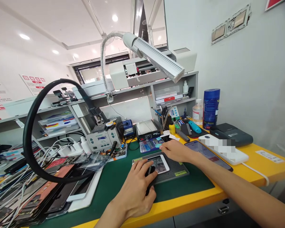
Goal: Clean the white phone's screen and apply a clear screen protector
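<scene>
My left hand (139, 185) lies over the left end of a white-framed phone or small tablet (161, 165), fingers bent onto it. Something black (150, 171) shows between the thumb and fingers; its kind is unclear. The device rests face up on a grey perforated pad (178, 167). Beyond its far edge, my right hand (174, 150) is closed in a pinch. A small light-blue piece (158, 145) shows at its fingertips; I cannot make out whether it is held. Just behind are a dark-screened item (165, 138) and a clear plastic case (147, 145).
A large phone (204, 153) and a white device (225, 150) with a cable lie at right. Stacked phones and panels (47, 190) fill the left. A black hose (28, 136) loops over them. A lamp (156, 57) hangs above. Behind stand a soldering station (128, 126) and a hotplate-like unit (148, 129).
</scene>
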`<state>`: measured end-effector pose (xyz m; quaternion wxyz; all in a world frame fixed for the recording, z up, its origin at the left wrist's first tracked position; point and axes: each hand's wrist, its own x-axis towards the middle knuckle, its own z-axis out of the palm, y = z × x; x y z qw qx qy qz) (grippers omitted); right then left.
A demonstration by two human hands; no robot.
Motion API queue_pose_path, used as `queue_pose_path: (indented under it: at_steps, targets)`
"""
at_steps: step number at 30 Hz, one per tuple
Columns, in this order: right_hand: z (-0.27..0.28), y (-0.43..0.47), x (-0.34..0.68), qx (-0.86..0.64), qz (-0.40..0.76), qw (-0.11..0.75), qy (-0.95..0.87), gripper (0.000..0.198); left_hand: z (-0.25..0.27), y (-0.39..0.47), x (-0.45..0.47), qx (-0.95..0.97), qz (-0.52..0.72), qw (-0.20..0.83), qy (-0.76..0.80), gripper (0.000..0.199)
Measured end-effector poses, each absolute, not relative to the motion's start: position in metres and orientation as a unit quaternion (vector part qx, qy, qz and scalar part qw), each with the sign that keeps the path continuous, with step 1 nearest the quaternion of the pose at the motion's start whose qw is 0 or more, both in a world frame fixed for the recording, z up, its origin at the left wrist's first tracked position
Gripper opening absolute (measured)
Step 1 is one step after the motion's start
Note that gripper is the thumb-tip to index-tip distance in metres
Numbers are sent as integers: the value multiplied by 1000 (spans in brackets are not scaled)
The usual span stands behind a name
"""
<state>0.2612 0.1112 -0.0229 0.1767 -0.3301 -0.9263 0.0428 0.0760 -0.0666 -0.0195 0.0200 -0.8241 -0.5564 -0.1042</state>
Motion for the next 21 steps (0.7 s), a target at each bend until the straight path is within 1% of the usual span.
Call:
queue_pose_path:
  at_steps: [3,9,18,21]
  targets:
    - [-23,111,261,-332,39,174,-926,46,-24,-61,81,-827,-119,17,-549,50]
    - [-24,112,260,-334,38,170,-926,44,-28,-57,90,-823,-117,-5,-556,51]
    - [-25,113,262,-335,33,166,-927,46,-28,-71,81,-826,-97,32,-555,51]
    - [-25,113,262,-337,29,166,-926,45,-28,-69,83,-822,-118,29,-556,45]
